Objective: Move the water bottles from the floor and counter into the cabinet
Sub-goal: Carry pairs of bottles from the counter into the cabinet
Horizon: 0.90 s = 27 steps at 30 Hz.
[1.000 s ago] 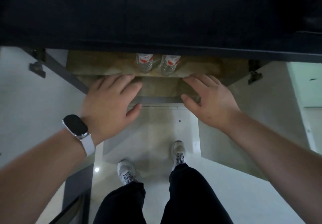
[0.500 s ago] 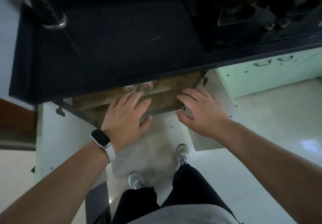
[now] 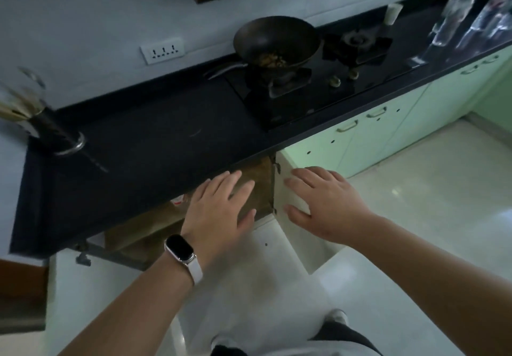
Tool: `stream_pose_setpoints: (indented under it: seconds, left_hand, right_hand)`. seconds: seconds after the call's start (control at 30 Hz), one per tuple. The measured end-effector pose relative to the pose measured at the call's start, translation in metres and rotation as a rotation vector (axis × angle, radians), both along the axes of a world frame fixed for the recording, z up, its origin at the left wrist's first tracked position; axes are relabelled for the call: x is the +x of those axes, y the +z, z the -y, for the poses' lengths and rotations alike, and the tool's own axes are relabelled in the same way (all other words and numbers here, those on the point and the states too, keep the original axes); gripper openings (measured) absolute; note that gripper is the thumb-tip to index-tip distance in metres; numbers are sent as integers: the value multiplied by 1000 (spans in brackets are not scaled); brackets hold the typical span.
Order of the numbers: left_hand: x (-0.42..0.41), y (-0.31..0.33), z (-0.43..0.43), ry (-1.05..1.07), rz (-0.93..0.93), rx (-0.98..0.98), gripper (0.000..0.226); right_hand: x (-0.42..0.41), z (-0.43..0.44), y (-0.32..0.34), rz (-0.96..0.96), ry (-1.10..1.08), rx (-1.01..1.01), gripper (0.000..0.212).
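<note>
The counter's point(image 3: 138, 147) edge hides most of the cabinet's point(image 3: 261, 181) inside. Of a bottle point(image 3: 178, 201) in there only a scrap of red-and-white label shows, beside the left hand point(image 3: 219, 214), which covers more of the opening. Whether the right hand point(image 3: 324, 203) touches the open door point(image 3: 307, 250) cannot be told. At the top right, the clear bottles point(image 3: 457, 3) on the counter are smeared by blur, one cut by the edge. A blurred shiny thing point(image 3: 19, 100) at the left edge cannot be made out.
</note>
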<state>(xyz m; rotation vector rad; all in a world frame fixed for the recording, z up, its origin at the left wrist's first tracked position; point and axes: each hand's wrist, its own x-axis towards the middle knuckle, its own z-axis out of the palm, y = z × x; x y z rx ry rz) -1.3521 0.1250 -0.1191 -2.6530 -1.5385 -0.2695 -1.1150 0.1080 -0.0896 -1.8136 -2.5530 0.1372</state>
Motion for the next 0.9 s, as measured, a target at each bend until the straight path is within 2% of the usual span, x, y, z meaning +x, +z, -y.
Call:
stream_pose_setpoints:
  seconds: [0.23,0.47,0.9]
  left_hand:
    - [129,34,-14,-127,-15,28,53]
    - [256,51,-33,-280,34,85,52]
    - [442,61,-88,-664,121,194,49]
  right_hand:
    - [128,1,11,-50,-40,111,53]
    - [254,10,23,-83,-157,181,53]
    - [419,48,46,-39,-582,258,56]
